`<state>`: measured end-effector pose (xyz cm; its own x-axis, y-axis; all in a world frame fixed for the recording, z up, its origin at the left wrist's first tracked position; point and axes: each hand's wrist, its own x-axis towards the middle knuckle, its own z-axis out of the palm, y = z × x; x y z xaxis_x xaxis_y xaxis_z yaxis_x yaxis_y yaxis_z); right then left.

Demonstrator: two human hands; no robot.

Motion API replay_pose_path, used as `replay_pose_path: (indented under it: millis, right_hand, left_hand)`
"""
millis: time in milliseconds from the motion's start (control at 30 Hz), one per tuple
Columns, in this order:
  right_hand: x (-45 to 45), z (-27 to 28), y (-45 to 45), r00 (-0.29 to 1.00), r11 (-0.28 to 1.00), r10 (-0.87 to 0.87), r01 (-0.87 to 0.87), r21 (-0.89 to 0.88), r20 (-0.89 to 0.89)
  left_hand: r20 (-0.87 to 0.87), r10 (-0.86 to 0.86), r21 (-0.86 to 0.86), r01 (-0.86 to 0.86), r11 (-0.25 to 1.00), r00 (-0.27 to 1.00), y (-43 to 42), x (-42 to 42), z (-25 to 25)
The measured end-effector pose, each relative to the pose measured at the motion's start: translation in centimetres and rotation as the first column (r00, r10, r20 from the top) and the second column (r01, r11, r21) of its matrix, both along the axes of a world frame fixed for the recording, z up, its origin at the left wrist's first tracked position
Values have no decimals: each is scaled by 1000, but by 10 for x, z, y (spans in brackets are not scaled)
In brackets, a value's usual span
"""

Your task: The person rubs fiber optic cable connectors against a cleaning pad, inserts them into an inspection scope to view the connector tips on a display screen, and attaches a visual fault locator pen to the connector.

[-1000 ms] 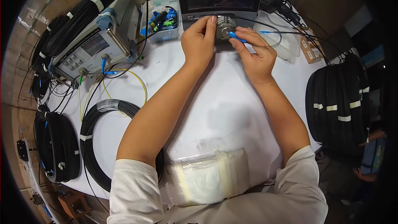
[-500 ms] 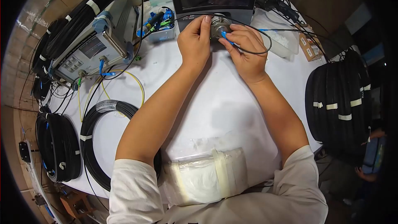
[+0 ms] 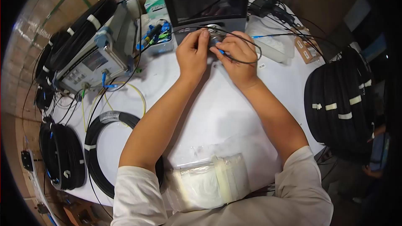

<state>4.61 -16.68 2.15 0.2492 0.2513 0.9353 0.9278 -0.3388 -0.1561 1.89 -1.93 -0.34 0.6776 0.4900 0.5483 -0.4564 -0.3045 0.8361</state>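
Observation:
My right hand (image 3: 238, 56) pinches a blue fiber-optic connector (image 3: 220, 50) between thumb and fingers, with its tip at the round metal fitting (image 3: 215, 37) on the front of a screened instrument (image 3: 205, 0). Whether the connector sits inside the fitting is hidden by my fingers. A black cable (image 3: 260, 52) loops out to the right of that hand and back over the fitting. At the fitting's left side, my left hand (image 3: 192, 54) is closed, thumb and fingers pressed against its edge. The instrument's screen is dark.
At left stand a bench tester (image 3: 94, 65) and a box of blue connectors (image 3: 161, 46). Black cable coils lie at left (image 3: 94, 142) and right (image 3: 335, 100). A clear plastic tray (image 3: 272, 48) is beside the instrument; a wrapped white package (image 3: 201, 184) lies near my body.
The view has shifted, so the instrument and hands appear slightly lower and further left. Both hands stay at the metal fitting, the right still holding the blue connector.

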Motion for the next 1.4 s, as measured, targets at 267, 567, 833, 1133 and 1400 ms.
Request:
replay_pose_path:
  millis: [267,567,833,1133,1400]
  right_hand:
    - [1,-9,-3,995,997,19,-11,70,-101]
    - [13,-30,-5,924,998,25,-4,56,-382]
    - [13,-43,-5,674,910,378,-145,388,-635]
    - [17,-26,2,847,949,276,-167,267,-454]
    - [14,-25,6,824,949,293,-187,255,-486]
  left_hand:
    - [-8,-59,-27,59,998,998,0,2,-6]
    - [4,-77,36,77,996,997,-2,-1,-3]
    - [-2,-56,77,56,995,998,0,-3,0]
    - [-23,-83,-167,78,983,996,-14,3,12]
    - [-57,-171,-378,138,915,984,-11,9,11]
